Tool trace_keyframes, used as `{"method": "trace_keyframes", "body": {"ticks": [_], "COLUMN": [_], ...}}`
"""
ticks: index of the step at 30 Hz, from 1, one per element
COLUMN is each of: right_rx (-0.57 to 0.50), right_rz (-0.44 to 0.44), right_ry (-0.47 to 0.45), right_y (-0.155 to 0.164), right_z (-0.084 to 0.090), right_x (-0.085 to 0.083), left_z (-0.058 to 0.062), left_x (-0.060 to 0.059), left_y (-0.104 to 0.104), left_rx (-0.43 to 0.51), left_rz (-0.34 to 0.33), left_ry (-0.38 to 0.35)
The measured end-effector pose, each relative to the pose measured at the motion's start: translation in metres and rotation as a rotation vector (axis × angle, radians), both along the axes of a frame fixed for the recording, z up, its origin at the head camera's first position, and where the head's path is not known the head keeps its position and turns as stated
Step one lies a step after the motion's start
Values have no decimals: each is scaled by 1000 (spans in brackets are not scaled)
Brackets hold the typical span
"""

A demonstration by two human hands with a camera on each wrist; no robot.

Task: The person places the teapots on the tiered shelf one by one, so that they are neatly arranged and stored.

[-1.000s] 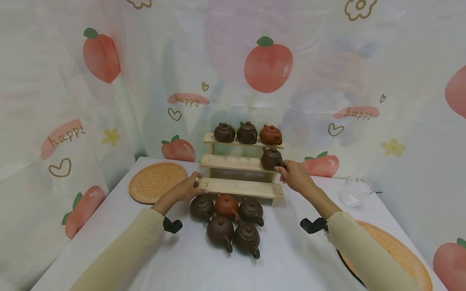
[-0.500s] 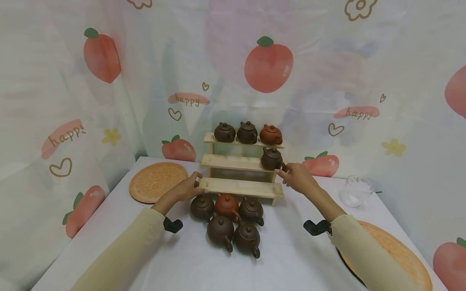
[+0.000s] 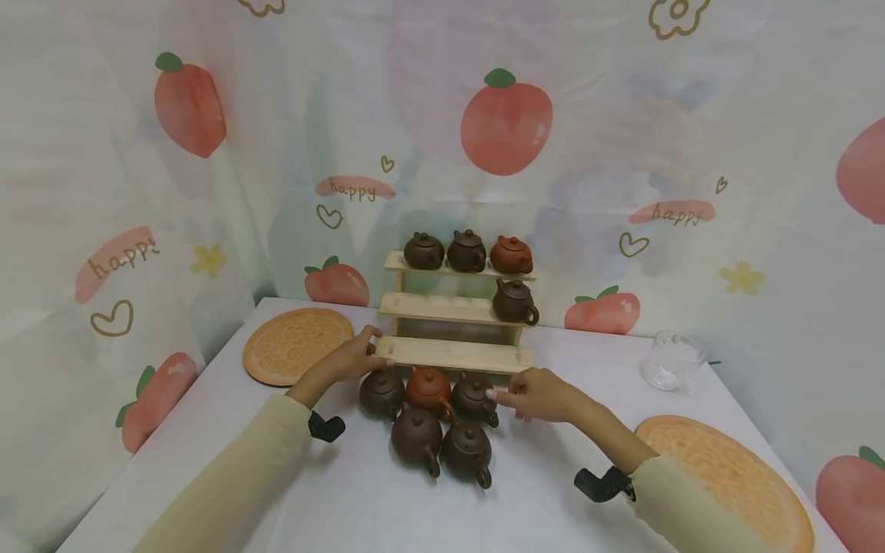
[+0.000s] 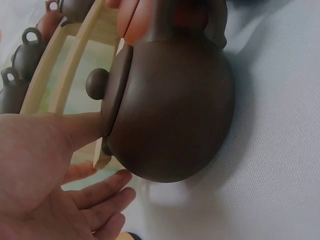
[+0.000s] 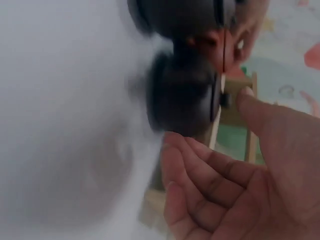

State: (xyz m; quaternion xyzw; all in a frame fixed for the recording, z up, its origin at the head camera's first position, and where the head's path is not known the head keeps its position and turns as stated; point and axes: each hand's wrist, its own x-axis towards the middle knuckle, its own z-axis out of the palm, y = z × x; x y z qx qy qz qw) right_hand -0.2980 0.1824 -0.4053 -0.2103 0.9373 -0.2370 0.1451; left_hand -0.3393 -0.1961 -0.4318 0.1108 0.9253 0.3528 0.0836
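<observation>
Where a white table point(image 3: 553, 491) meets fruit-printed curtains point(image 3: 207, 192), the left hand point(image 3: 353, 357) rests relaxed fingers on the wooden rack's point(image 3: 452, 355) bottom-left corner. Five teapots cluster before it; the right hand point(image 3: 535, 394), loosely spread and empty, reaches its fingertips point(image 3: 494, 394) just beside the rightmost back teapot point(image 3: 473, 397).

White table point(image 3: 553, 491), peach-print "happy" curtain point(image 3: 622, 115) behind, soft even light

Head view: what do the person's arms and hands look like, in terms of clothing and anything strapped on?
Both arms wear long, pale yellow sleeves that end at the wrists. A small black device sits at each wrist, left and right. The left hand and right hand are bare: no gloves, and no rings or markings that show.
</observation>
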Motion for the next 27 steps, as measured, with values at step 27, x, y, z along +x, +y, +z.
{"method": "trace_keyframes", "body": {"ticks": [27], "right_rx": [24], "right_rz": [-48], "right_ry": [344], "right_y": [-33], "right_z": [-45], "right_x": [41], "left_z": [1], "left_x": [1], "left_y": [2], "left_rx": [-2], "left_rz": [4], "left_ry": [-4]}}
